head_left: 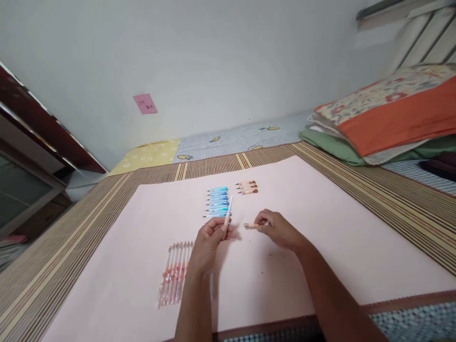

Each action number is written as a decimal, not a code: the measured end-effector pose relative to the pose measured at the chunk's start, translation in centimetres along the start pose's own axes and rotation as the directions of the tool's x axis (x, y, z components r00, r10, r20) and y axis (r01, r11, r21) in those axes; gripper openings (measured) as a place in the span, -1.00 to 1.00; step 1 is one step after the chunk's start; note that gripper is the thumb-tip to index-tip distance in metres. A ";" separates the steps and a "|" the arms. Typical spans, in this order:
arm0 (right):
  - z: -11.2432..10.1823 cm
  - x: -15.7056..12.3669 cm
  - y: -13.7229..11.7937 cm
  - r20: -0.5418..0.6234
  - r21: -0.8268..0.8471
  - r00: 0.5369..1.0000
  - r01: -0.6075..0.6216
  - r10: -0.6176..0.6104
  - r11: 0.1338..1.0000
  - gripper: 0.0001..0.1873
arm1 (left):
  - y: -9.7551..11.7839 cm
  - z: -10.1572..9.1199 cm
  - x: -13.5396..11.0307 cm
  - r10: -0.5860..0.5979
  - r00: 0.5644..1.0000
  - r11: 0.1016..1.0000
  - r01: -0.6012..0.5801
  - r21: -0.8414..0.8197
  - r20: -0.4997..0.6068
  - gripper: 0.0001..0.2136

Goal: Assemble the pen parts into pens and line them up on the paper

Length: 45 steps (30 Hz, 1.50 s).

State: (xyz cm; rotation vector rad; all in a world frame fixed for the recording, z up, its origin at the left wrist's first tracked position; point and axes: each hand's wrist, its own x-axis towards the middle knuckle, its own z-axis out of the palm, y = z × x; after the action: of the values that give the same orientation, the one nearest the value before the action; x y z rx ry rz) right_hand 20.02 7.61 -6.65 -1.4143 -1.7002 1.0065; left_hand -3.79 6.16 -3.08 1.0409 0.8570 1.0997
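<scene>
My left hand [208,240] is closed around a thin white pen body [228,213], which points up and away from me. My right hand [277,229] pinches a short orange pen cap [251,225] that lies level, its end pointing left toward the white stick. Just beyond my hands lies a row of several blue pen caps [218,202] and a smaller group of three orange caps [247,186]. A row of several pink patterned pens [174,273] lies to the left of my left forearm. Everything rests on a pale pink sheet [320,228].
The pink sheet covers a striped woven mat [392,190] on a bed. Folded bedding with an orange and floral pillow [392,111] is stacked at the right. A white wall with a pink note [145,103] stands behind, dark wooden furniture [32,137] at the left.
</scene>
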 end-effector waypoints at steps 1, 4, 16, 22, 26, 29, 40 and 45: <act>-0.2 0.0 0.1 0.008 0.158 1.000 0.012 -0.014 0.987 -0.93 | 0.0 0.1 0.0 -0.002 1.000 1.000 0.002 -0.004 -0.005 -0.74; -0.5 0.0 -0.1 -0.002 0.601 1.000 0.008 -0.009 0.799 -0.77 | 0.0 0.3 0.0 -0.007 1.000 1.000 0.007 -0.005 -0.013 -0.74; -0.4 0.0 -1.5 -0.095 0.890 0.994 0.062 0.051 0.452 -0.83 | 0.3 0.0 -0.1 0.007 1.000 0.996 -0.009 0.085 0.020 -0.75; -0.3 0.2 -1.6 -0.101 0.926 0.993 0.073 0.057 0.370 -0.82 | 0.2 -0.3 0.0 0.083 0.996 0.985 -0.088 0.145 0.040 -0.79; -0.4 0.2 -1.5 -0.116 0.915 0.992 0.087 0.050 0.394 -0.82 | 0.3 -0.3 0.0 0.104 0.994 0.975 -0.109 0.195 0.033 -0.79; -0.6 0.3 -1.3 -0.109 0.900 0.993 0.085 0.032 0.427 -0.82 | 0.5 -0.2 -0.1 0.113 0.993 0.963 -0.118 0.242 0.032 -0.78; -0.8 0.2 -1.2 -0.124 0.879 0.992 0.101 0.018 0.467 -0.82 | 0.0 -0.6 0.1 0.122 0.992 0.956 -0.114 0.270 -0.011 -0.77; -1.0 0.0 -1.5 -0.116 0.861 0.993 0.098 0.006 0.499 -0.80 | 0.9 -0.2 -0.3 0.115 0.992 0.932 -0.093 0.350 -0.042 -0.76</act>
State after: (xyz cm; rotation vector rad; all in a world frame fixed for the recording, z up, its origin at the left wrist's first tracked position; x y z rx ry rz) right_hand 20.27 7.59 -4.87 -0.6900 -0.8494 1.4400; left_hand -4.28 6.04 -2.24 1.3643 1.0828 1.0968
